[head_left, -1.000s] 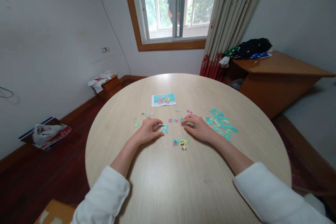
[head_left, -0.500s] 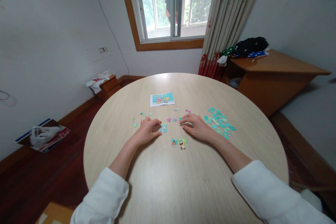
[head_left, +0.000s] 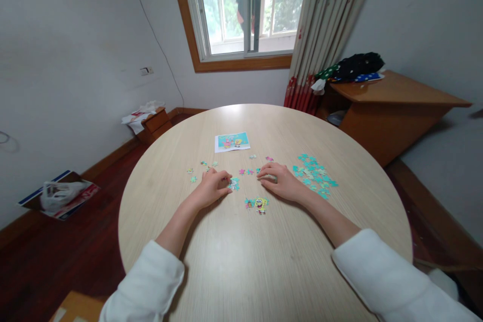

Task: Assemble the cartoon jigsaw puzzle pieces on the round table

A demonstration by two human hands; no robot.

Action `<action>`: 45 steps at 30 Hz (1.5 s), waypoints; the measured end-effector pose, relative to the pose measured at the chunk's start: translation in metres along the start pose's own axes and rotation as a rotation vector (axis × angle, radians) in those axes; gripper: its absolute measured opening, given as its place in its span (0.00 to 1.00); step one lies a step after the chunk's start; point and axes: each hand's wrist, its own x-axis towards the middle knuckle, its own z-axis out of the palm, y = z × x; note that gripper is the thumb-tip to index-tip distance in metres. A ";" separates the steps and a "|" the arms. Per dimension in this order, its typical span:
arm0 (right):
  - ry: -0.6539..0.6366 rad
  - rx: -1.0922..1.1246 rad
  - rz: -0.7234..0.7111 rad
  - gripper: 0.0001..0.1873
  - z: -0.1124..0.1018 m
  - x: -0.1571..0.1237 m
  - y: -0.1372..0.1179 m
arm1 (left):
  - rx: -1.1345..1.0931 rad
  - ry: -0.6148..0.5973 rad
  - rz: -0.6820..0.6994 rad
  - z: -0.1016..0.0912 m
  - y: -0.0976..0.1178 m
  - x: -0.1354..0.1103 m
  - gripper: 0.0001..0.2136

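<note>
My left hand (head_left: 209, 187) rests on the table with thumb and index finger apart, at the left edge of a small joined patch of puzzle pieces (head_left: 234, 184) in teal and white. Something pinkish shows near its index fingertip, too small to make out. My right hand (head_left: 279, 181) lies with bent, parted fingers beside a short row of pieces, including a pink puzzle piece (head_left: 242, 172). A pale piece shows partly beneath that palm. Nearer to me is a joined puzzle section (head_left: 259, 205) with a yellow cartoon figure. Behind the hands lies the printed reference picture (head_left: 233, 142).
Many loose teal puzzle pieces (head_left: 316, 175) spread right of my right hand on the round wooden table (head_left: 241, 261). A few pieces (head_left: 193, 179) lie left of my left hand. A wooden desk (head_left: 400, 91) with clothes stands at the right, by the curtain (head_left: 317, 20).
The whole view has shifted very slightly. Both hands and the puzzle pieces keep their places on the table.
</note>
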 end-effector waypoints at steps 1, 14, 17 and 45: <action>-0.002 -0.002 0.001 0.08 0.000 0.000 0.000 | -0.001 -0.001 0.002 0.000 0.000 0.000 0.09; -0.004 -0.017 -0.011 0.08 0.001 0.000 0.000 | -0.002 0.006 0.002 -0.001 0.004 0.000 0.07; -0.002 -0.017 -0.009 0.08 0.000 0.000 -0.001 | -0.009 0.004 0.008 0.000 0.003 0.000 0.06; -0.024 -0.029 -0.027 0.08 0.005 0.000 -0.004 | 0.001 -0.018 0.050 0.002 0.011 -0.002 0.07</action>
